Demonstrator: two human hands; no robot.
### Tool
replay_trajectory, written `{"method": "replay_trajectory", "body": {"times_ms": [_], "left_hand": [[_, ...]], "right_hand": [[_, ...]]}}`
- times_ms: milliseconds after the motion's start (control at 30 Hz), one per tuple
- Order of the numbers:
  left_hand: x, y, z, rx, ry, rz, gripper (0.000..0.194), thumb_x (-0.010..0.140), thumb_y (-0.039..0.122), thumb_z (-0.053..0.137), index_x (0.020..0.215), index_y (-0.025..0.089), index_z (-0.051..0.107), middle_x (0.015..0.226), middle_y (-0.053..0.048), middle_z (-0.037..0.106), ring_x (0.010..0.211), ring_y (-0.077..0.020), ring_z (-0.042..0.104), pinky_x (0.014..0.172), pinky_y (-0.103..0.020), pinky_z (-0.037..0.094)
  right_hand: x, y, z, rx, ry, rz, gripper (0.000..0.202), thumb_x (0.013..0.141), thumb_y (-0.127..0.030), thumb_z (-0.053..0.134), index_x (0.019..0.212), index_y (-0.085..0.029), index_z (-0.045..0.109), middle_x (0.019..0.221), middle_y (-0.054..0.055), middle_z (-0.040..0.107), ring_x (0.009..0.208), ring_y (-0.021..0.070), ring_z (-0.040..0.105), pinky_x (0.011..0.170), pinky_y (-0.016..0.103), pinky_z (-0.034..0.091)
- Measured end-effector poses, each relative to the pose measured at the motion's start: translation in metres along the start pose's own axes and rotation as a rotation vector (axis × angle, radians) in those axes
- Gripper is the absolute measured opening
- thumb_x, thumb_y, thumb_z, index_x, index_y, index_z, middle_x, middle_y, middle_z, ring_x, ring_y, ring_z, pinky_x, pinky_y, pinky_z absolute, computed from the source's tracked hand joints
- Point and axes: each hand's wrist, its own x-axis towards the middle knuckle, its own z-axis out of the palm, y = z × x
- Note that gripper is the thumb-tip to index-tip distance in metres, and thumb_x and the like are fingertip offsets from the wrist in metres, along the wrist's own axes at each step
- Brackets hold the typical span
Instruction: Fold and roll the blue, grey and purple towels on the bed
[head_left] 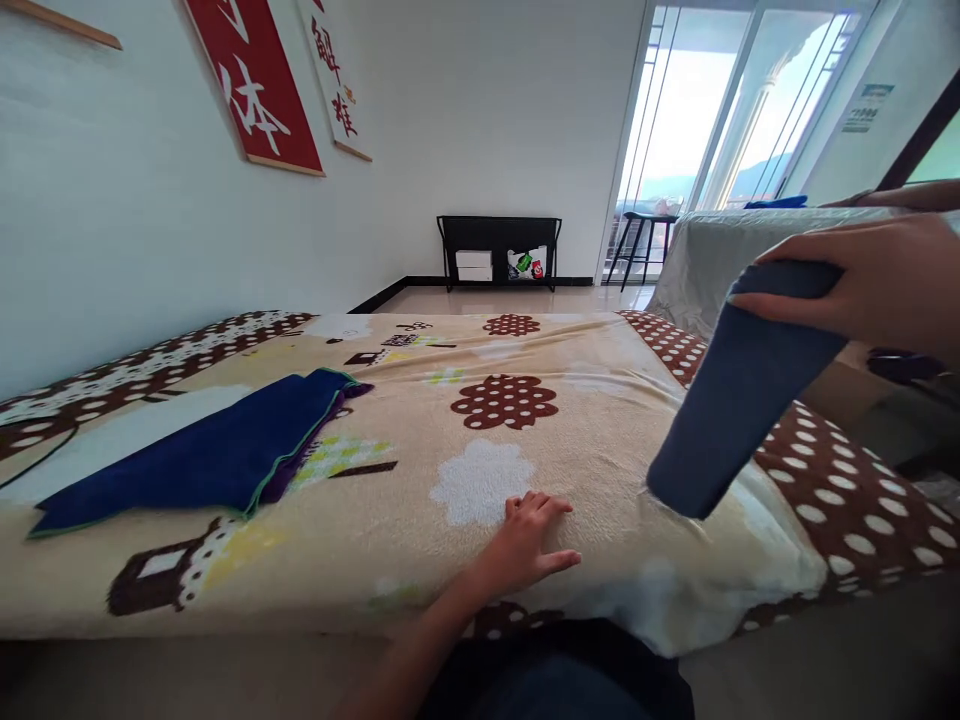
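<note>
My left hand (531, 540) rests on the patterned beige blanket (592, 450), its fingers apart and nothing in it. At the right, my right hand (862, 275) grips the upper end of a folded grey-blue cloth (750, 385). The cloth slants down and to the left, its lower end at or just above the blanket. On the left part of the blanket lies a dark blue cloth (202, 450) with a green edge, and a purple layer shows beneath its right side.
A black rack (499, 235) holding white boxes stands by the far wall. Near the glass door is a black stool (641, 235). A covered piece of furniture (705, 255) stands at the right, with part of another arm above it.
</note>
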Motion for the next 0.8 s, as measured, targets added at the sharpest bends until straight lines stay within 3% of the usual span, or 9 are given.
{"method": "replay_trajectory", "body": {"times_ms": [67, 133, 233, 300, 467, 600, 667, 733, 800], "left_hand": [[0.000, -0.001, -0.001, 0.011, -0.017, 0.010, 0.046, 0.082, 0.043, 0.075, 0.122, 0.025, 0.060, 0.129, -0.008, 0.064, 0.125, -0.0285, 0.053, 0.107, -0.046, 0.030], [-0.001, -0.002, -0.002, 0.013, -0.031, 0.003, 0.040, 0.084, 0.039, 0.074, 0.119, 0.026, 0.061, 0.129, -0.007, 0.064, 0.125, -0.0278, 0.053, 0.107, -0.046, 0.030], [-0.001, -0.001, -0.003, 0.016, -0.033, 0.001, 0.033, 0.086, 0.036, 0.071, 0.116, 0.026, 0.063, 0.128, -0.006, 0.064, 0.125, -0.0268, 0.053, 0.106, -0.045, 0.030], [-0.001, -0.001, -0.003, 0.023, -0.037, 0.013, 0.029, 0.087, 0.035, 0.070, 0.114, 0.027, 0.064, 0.127, -0.004, 0.065, 0.124, -0.0259, 0.054, 0.106, -0.044, 0.030], [-0.001, -0.004, -0.002, 0.021, -0.041, 0.027, 0.024, 0.088, 0.034, 0.068, 0.111, 0.027, 0.065, 0.127, -0.004, 0.065, 0.124, -0.0252, 0.053, 0.106, -0.045, 0.029], [-0.001, -0.005, -0.002, 0.021, -0.050, 0.030, 0.023, 0.089, 0.033, 0.067, 0.111, 0.027, 0.065, 0.128, -0.004, 0.064, 0.124, -0.0250, 0.053, 0.106, -0.045, 0.028], [-0.001, -0.006, -0.003, 0.025, -0.054, 0.030, 0.023, 0.090, 0.035, 0.067, 0.112, 0.027, 0.065, 0.128, -0.004, 0.064, 0.124, -0.0248, 0.053, 0.106, -0.045, 0.028], [-0.001, -0.005, -0.003, 0.032, -0.059, 0.031, 0.024, 0.091, 0.036, 0.066, 0.113, 0.027, 0.065, 0.129, -0.004, 0.064, 0.124, -0.0248, 0.053, 0.106, -0.044, 0.028], [-0.001, -0.005, -0.004, 0.037, -0.068, 0.034, 0.024, 0.091, 0.037, 0.065, 0.113, 0.027, 0.064, 0.130, -0.004, 0.063, 0.125, -0.0246, 0.053, 0.106, -0.044, 0.028]], "right_hand": [[0.001, 0.032, 0.005, -0.099, -0.054, 0.093, 0.085, 0.067, -0.089, 0.030, 0.078, -0.018, 0.076, 0.087, 0.000, 0.075, 0.085, 0.0180, 0.070, 0.059, 0.039, 0.030], [0.001, 0.061, 0.012, -0.214, -0.088, 0.140, 0.088, 0.061, -0.092, 0.031, 0.075, -0.018, 0.077, 0.070, 0.005, 0.073, 0.065, 0.0141, 0.068, 0.053, 0.036, 0.025], [-0.003, 0.093, 0.025, -0.314, -0.121, 0.132, 0.085, 0.051, -0.093, 0.043, 0.068, -0.017, 0.077, 0.045, 0.008, 0.060, 0.027, 0.0029, 0.036, 0.046, 0.032, 0.014], [-0.007, 0.108, 0.037, -0.286, -0.109, 0.117, 0.080, 0.052, -0.090, 0.049, 0.064, -0.016, 0.077, 0.042, 0.009, 0.057, 0.023, -0.0013, 0.017, 0.045, 0.030, 0.009], [-0.003, 0.144, 0.070, -0.089, -0.202, 0.141, 0.078, 0.065, -0.086, 0.045, 0.048, -0.013, 0.069, 0.034, 0.007, 0.050, 0.020, 0.0004, 0.017, 0.045, 0.029, 0.004], [0.008, 0.173, 0.080, -0.096, -0.265, 0.373, 0.080, 0.057, -0.088, 0.049, 0.043, -0.012, 0.065, 0.035, 0.010, 0.050, 0.022, 0.0012, 0.020, 0.047, 0.031, 0.009], [0.007, 0.175, 0.078, -0.182, -0.177, 0.495, 0.081, 0.056, -0.088, 0.052, 0.058, -0.011, 0.074, 0.052, 0.015, 0.064, 0.035, 0.0077, 0.044, 0.051, 0.035, 0.017], [0.000, 0.166, 0.077, -0.267, 0.046, 0.580, 0.087, 0.061, -0.088, 0.051, 0.081, -0.008, 0.078, 0.079, 0.022, 0.072, 0.066, 0.0206, 0.065, 0.058, 0.039, 0.024], [-0.014, 0.148, 0.085, -0.301, 0.301, 0.569, 0.088, 0.076, -0.081, 0.050, 0.108, -0.003, 0.073, 0.108, 0.027, 0.068, 0.100, 0.0294, 0.064, 0.068, 0.042, 0.030]]}}
